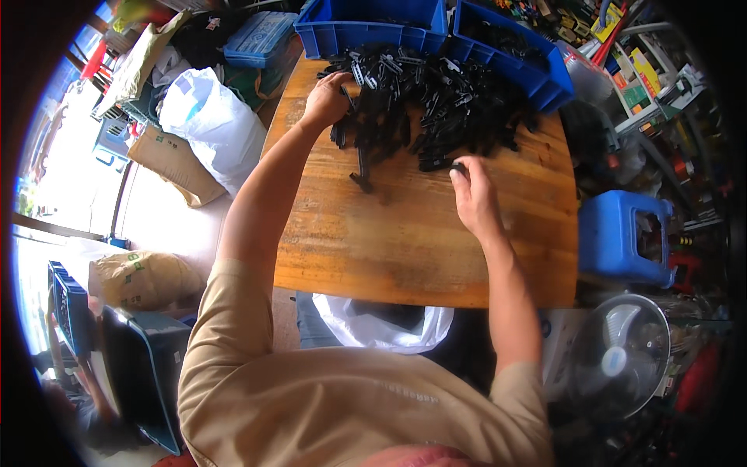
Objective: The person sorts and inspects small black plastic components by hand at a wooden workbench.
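Observation:
A heap of black plastic parts [475, 117], several with pale metal strips, covers the far half of a wooden table [373, 241]. At its left edge, my left hand [328, 100] has its fingers curled in against the parts; what lies between them is hidden. My right hand [475, 194], just in front of the heap, is closed with the thumb pressed on a small black plastic part [459, 166]. One long black part [362, 167] sticks out of the heap toward me, between my hands and touched by neither.
Two blue bins [373, 37] stand behind the heap, the right one [548, 74] holding black parts. A white bag [373, 331] hangs open below the table's near edge. To the right are a blue stool [622, 237] and a fan [615, 358]; sacks [214, 124] lie left.

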{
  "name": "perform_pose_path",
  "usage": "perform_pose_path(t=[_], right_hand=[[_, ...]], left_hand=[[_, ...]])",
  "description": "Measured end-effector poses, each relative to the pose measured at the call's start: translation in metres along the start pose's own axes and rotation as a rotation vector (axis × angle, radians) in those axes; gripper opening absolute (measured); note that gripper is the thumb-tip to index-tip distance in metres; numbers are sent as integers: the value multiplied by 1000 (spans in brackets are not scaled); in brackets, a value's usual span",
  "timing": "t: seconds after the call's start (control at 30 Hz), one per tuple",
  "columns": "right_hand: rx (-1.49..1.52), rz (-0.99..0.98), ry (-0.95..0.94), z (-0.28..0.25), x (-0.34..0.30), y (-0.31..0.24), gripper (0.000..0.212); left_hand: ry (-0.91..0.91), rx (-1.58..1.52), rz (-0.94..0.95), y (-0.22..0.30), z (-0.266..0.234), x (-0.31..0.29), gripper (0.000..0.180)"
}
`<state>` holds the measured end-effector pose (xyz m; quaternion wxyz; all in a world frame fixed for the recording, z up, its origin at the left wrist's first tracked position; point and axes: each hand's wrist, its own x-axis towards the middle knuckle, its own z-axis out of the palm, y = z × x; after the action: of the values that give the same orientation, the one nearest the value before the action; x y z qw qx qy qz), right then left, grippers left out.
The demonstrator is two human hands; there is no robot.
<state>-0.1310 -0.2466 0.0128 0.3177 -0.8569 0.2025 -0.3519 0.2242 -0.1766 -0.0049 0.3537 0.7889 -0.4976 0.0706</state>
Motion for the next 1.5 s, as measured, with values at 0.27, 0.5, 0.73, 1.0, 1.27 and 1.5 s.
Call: perform_pose_path(t=[0.27,0.5,0.73,1.0,1.27,1.5], right_hand=[[-386,56,-17,54,121,44,20],[-308,-76,68,110,91,18,16],[-183,-247,-9,105,24,-31,14],[140,-124,-49,24,10,-36,13],[-26,115,-376,-10,-25,-39,33],[-321,-144,-333,11,-79,-53,19]], left_hand=[[-262,-296,-146,26,16,-12,57],[-260,-339,87,44,10,-40,60],[-357,-526,-78,74,-29,-107,57],[106,-1086,-426,84,-85,-166,22],[-281,-869,-624,128,-111,-251,15],[-511,-927,-668,177,-84,-263,23]])
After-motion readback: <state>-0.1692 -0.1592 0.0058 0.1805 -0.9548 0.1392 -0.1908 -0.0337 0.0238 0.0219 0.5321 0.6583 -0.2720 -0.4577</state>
